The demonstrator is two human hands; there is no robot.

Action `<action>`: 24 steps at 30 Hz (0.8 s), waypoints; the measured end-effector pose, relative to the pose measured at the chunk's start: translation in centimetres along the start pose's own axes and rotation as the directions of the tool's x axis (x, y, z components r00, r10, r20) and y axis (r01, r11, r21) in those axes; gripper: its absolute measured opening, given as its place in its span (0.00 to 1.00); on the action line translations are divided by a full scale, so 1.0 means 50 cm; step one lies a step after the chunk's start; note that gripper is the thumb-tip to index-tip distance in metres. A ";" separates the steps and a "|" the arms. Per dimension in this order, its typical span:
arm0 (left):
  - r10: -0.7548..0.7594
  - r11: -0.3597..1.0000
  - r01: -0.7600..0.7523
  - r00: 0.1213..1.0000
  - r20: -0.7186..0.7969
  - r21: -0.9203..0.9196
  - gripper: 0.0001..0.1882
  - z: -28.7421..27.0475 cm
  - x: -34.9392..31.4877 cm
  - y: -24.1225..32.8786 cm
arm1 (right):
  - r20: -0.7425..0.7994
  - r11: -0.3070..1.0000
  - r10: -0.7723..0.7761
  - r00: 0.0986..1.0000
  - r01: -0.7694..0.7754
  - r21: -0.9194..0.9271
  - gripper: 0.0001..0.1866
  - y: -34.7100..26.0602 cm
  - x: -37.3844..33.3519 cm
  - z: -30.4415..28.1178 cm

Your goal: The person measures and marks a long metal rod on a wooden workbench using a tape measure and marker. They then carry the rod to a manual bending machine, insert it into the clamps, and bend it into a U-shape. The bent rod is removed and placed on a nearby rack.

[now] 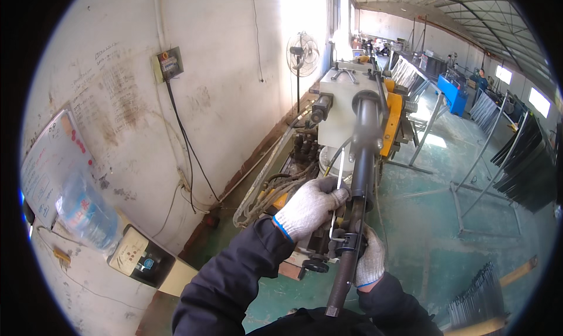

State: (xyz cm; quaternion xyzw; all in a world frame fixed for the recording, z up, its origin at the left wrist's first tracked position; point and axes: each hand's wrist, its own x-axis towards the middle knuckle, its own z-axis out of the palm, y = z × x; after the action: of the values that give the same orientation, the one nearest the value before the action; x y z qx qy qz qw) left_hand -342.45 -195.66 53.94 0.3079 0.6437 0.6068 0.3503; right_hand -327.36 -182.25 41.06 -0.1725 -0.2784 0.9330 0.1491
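My left hand [311, 210], in a white knitted glove with a blue cuff, closes round a thin bright rod [341, 167]. The rod is bent at its lower end, like a hex key, and that end meets a dark collar [350, 243] on a long dark shaft [343, 280]. On the shaft's right side, my gloved right hand [372, 260] grips at the collar, its fingertips partly hidden. Beyond the hands, the shaft leads up into a thicker black tube [363, 166] along the machine [340, 116]. A black handwheel [315, 265] sits below my left hand.
Hoses [258, 183] run along the machine's left side. At left stand a water dispenser [138, 257] with a large bottle [88, 216] and a wall. Metal racks [460, 189] and a bundle of dark rods [478, 301] are at right. A person [482, 81] stands far off near a blue machine [451, 94].
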 end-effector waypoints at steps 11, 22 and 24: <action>-0.149 0.951 0.152 0.988 0.029 -0.269 0.11 0.012 0.025 -0.011 | 0.059 1.000 -0.011 0.998 0.010 0.019 0.31 0.003 0.004 -0.007; -0.093 0.996 0.092 0.992 -0.082 -0.017 0.14 0.005 0.029 -0.052 | 0.031 1.000 -0.005 1.000 0.005 -0.013 0.26 -0.002 -0.013 0.018; -0.067 0.991 0.058 0.995 -0.070 -0.119 0.15 0.001 0.026 -0.062 | 0.031 0.999 0.001 1.000 0.000 -0.033 0.25 0.001 -0.011 0.020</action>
State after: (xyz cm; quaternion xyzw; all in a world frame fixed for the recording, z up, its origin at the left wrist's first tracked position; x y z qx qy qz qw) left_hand -343.06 -194.77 50.73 0.2436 0.6289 0.6432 0.3625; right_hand -327.26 -182.95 41.95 -0.1606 -0.2958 0.9309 0.1419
